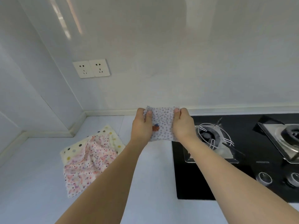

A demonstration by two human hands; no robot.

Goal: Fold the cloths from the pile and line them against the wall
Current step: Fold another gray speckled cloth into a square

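The cooktop (200,178), a flat black glossy slab set into the pale counter (145,175), is serving as the landmark here. Well to its left, the pile is lying on the counter: a cream cloth (103,135) with widely spaced dots is lying underneath, and a pink cloth (87,165) with a dense speckled print is lying crumpled over most of it, hiding the middle and near edge of the cream one. Both are looking thin and soft, with rumpled folds. Above and behind the pile, a double wall socket (91,68) in off-white plastic is sitting on the smooth, shiny wall (161,54).

Just left of the cooktop's far corner, the left hand (142,125) is gripping the left edge of a folded cloth (163,125), thumb curled over the front. This folded cloth is a pale lilac rectangle covered in tiny dark flecks, with a small orange-red patch beside the left thumb; what the patch depicts is too blurred to make out. The folded cloth is being held up close to the strip where wall meets counter, and whether its lower edge is touching the counter cannot be told. The right hand (183,125) is pinching the right edge the same way, its fingers hidden behind the fabric.

On the cooktop itself, a round wire pan stand (215,136) is resting on a square metal plate, and a second burner (289,135) is being cut off by the right frame edge. Two round metallic knobs (263,178) are sitting at the near side.
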